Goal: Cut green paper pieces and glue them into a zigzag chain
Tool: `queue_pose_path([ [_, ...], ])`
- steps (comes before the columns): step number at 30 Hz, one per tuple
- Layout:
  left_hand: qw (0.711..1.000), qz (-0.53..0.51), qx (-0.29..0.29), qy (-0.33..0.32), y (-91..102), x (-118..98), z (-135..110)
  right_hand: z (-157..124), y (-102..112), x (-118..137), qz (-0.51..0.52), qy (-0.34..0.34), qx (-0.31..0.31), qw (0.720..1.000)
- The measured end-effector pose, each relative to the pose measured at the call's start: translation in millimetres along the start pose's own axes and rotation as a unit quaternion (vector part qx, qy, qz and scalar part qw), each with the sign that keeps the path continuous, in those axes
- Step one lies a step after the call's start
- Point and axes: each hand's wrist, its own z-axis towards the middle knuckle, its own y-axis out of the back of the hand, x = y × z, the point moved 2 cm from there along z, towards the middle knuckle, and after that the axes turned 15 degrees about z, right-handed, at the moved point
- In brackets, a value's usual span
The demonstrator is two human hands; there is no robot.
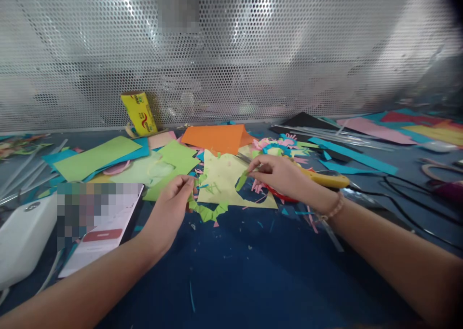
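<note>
My left hand [177, 201] is closed, thumb against fingers, on a crinkled light green paper strip [208, 212] whose zigzag end trails to the right over the blue table. In a pinch, my right hand [273, 172] holds a small green paper piece [241, 181] that hangs below its fingertips. Between the hands lies a pale yellow sheet [219, 172] with a rounded hole cut in its right part and green scraps on top. Just beyond my right hand sits a cluster of fringed pink and blue paper [277, 145]. A yellow-handled glue gun [327, 178] lies partly behind my right wrist.
An orange folded sheet [215, 137] lies behind the yellow one. Green sheets [97, 157], a phone [104, 227] and a white device [25, 242] are on the left. Blue strips [356, 157] and black cables [408, 201] spread rightward. A yellow box [139, 114] leans near the perforated metal panel [231, 54].
</note>
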Motion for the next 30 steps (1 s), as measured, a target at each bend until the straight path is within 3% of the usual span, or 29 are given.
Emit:
queue_pose_path([
  [6, 0.997, 0.016, 0.068, 0.008, -7.2, -1, -3, -7, -12, 7, 0.197, 0.011, 0.012, 0.980],
  [11, 0.992, 0.049, 0.117, -0.014, -10.6, -3, -5, -12, -20, 13, 0.266, 0.008, 0.053, 0.962],
  [18, 0.987, 0.071, 0.140, -0.038, -12.0, -7, -7, -14, -31, 7, 0.288, -0.070, 0.028, 0.955],
  [21, 0.988, 0.075, 0.132, -0.042, -11.1, -5, -6, -13, -28, 6, 0.245, -0.057, 0.025, 0.968],
  [25, 0.988, 0.093, 0.118, -0.026, -9.8, -1, -3, -14, -25, 9, 0.093, 0.001, 0.046, 0.995],
  [30, 0.989, 0.094, 0.113, -0.024, -9.3, -1, -2, -21, -32, 9, -0.079, 0.096, 0.125, 0.984],
])
